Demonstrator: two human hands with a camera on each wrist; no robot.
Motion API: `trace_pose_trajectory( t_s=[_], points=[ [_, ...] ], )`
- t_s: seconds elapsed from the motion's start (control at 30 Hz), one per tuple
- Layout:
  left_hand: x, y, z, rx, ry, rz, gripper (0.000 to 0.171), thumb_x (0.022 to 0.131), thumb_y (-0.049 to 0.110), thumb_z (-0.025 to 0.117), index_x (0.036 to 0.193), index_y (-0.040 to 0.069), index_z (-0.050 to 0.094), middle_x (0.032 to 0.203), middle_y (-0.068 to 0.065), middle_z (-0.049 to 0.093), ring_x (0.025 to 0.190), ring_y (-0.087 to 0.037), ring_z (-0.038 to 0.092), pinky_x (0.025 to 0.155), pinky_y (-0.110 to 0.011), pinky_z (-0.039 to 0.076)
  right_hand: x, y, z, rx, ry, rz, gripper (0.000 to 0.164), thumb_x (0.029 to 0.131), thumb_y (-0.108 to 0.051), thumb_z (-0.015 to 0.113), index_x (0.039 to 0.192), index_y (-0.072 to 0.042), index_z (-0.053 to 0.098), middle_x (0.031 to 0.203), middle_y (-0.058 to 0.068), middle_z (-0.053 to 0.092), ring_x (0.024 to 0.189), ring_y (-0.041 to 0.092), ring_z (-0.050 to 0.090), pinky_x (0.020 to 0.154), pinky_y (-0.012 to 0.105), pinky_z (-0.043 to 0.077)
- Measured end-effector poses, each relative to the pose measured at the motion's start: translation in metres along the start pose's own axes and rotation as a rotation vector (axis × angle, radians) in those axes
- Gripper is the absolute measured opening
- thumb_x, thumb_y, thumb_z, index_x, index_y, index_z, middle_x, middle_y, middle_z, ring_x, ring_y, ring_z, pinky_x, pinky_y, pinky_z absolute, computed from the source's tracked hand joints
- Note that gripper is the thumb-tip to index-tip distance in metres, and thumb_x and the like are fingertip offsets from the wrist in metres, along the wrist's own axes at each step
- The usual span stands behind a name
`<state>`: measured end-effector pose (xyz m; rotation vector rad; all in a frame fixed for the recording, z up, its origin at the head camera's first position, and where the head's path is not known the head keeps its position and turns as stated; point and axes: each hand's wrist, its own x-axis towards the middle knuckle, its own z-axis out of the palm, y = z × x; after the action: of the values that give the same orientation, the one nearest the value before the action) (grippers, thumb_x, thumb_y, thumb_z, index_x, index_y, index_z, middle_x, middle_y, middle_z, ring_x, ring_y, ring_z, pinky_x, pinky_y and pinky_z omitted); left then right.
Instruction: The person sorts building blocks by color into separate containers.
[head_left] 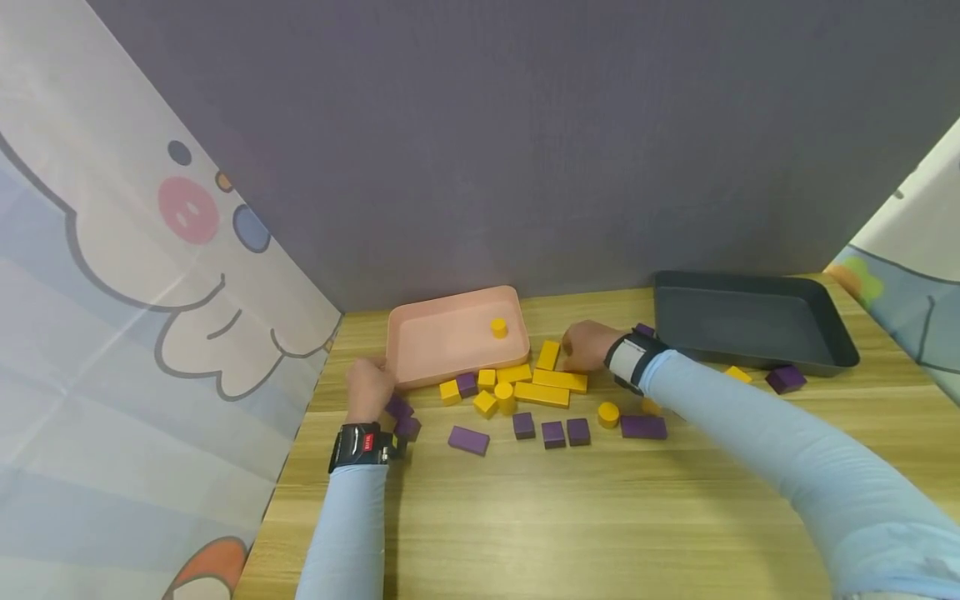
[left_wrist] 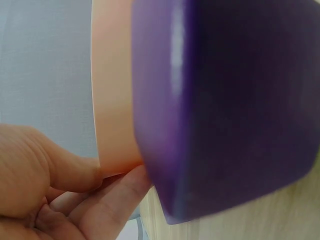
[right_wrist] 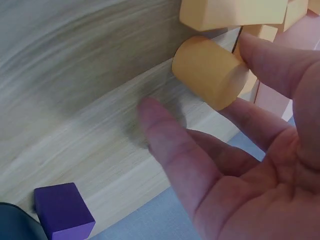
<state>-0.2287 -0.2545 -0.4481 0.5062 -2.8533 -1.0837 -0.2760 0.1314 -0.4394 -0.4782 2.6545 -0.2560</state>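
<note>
At the left end of the pink tray (head_left: 420, 337), my left hand (head_left: 369, 390) pinches its edge. The left wrist view shows the thumb on one side of the pink wall (left_wrist: 112, 90) and fingers on the other, with a purple block (left_wrist: 240, 100) close in front. My right hand (head_left: 588, 345) is at the back of the table, right of the tray. In the right wrist view, a yellow cylinder (right_wrist: 205, 72) is held between thumb and a finger, while the index finger (right_wrist: 160, 125) stretches out. Another yellow cylinder (head_left: 498, 327) sits inside the tray.
Yellow bars (head_left: 542, 394) and small yellow blocks (head_left: 486, 405) lie before the tray. Purple cubes (head_left: 553, 434) and purple bars (head_left: 468, 440) are spread nearer. A dark tray (head_left: 750, 321) stands at the right, with a purple block (head_left: 786, 379) by its front. A grey wall (head_left: 525, 167) rises behind.
</note>
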Motion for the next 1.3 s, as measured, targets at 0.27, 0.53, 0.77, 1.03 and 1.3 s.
trace_pose_trajectory(
  t_s=[0.27,0.53,0.77,1.03,1.3],
  points=[
    [-0.002,0.000,-0.002,0.005,0.006,0.008,0.041,0.092,0.000,0.055,0.131,-0.009,0.066,0.128,-0.030,0.070,0.101,-0.035,0.073,0.077,-0.036,0.060,0.000,0.000,-0.005,-0.088,0.072,0.033,0.024,0.084,-0.016,0.082,0.098,-0.001,0.071,0.090,0.010,0.071,0.079,0.023,0.059,0.074,0.034,0.054],
    [-0.001,-0.003,-0.001,0.017,0.007,0.013,0.042,0.093,0.002,0.054,0.132,-0.008,0.066,0.128,-0.028,0.071,0.105,-0.037,0.073,0.084,-0.043,0.061,-0.010,-0.006,-0.009,-0.139,0.127,0.059,0.017,0.088,-0.004,0.071,0.103,0.004,0.068,0.094,0.016,0.071,0.080,0.025,0.060,0.078,0.037,0.055],
    [-0.001,-0.002,-0.002,0.015,0.001,0.003,0.041,0.094,0.002,0.053,0.132,-0.008,0.066,0.132,-0.029,0.068,0.107,-0.037,0.072,0.089,-0.046,0.061,-0.009,-0.004,-0.009,-0.135,0.172,0.027,0.008,0.086,-0.001,0.069,0.093,0.002,0.067,0.086,0.014,0.069,0.074,0.024,0.058,0.073,0.036,0.055],
    [0.000,-0.002,-0.001,0.016,0.012,0.005,0.041,0.093,0.001,0.052,0.130,-0.007,0.068,0.129,-0.029,0.070,0.106,-0.037,0.073,0.090,-0.046,0.060,-0.004,-0.012,-0.020,-0.121,0.195,-0.016,0.011,0.087,0.001,0.069,0.077,-0.002,0.066,0.070,0.006,0.059,0.065,0.020,0.052,0.065,0.032,0.049],
    [0.000,-0.002,0.000,-0.002,0.003,-0.005,0.039,0.095,0.001,0.052,0.130,-0.008,0.067,0.131,-0.030,0.068,0.113,-0.040,0.072,0.095,-0.049,0.060,0.002,-0.036,-0.041,0.007,0.311,-0.004,0.021,0.086,0.005,0.071,0.105,0.002,0.076,0.105,0.017,0.076,0.095,0.031,0.070,0.088,0.044,0.062]
  ],
)
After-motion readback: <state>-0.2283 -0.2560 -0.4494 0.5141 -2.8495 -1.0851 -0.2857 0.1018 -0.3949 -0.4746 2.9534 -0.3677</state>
